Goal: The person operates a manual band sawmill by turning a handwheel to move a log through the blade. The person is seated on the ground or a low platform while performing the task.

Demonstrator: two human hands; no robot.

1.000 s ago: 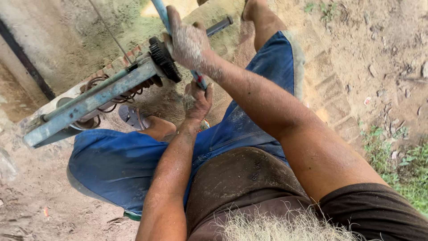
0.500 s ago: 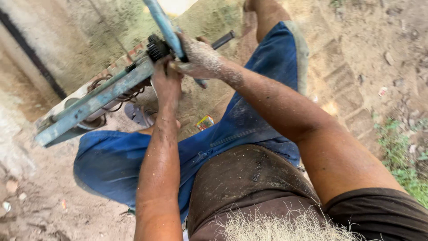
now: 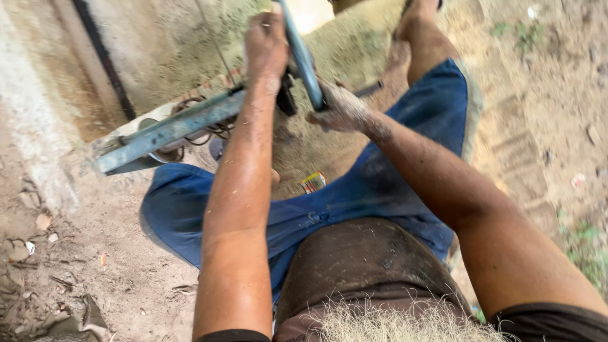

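1. The left hand (image 3: 266, 47) is closed around the upper part of a blue metal bar (image 3: 303, 60), near the top edge of the view. The fingers are on the far side of the bar, so they are mostly hidden.
2. The right hand (image 3: 342, 111) holds the same blue metal bar lower down, just under the left hand. Its fingers wrap the bar and are dusty with grey dirt.
3. The top end of the bar is cut off by the edge of the frame, so its full length cannot be seen.
4. Below the hands the bar meets a longer blue-grey metal beam (image 3: 168, 133), which goes to the left over the dirt ground (image 3: 114, 272). The joint between them is dark and blurred; I cannot tell what part sits there.
5. Under the beam some rusty coiled wire or springs (image 3: 212, 130) appear, partly covered by the beam.
6. A dark thin rod (image 3: 368, 88) shows to the right of the right hand; its near end is hidden behind the hand.
7. The person sits on the ground in blue shorts (image 3: 354, 202). A small colourful wrapper (image 3: 313, 182) lies between the legs.
8. A concrete wall (image 3: 158, 44) stands behind the beam.
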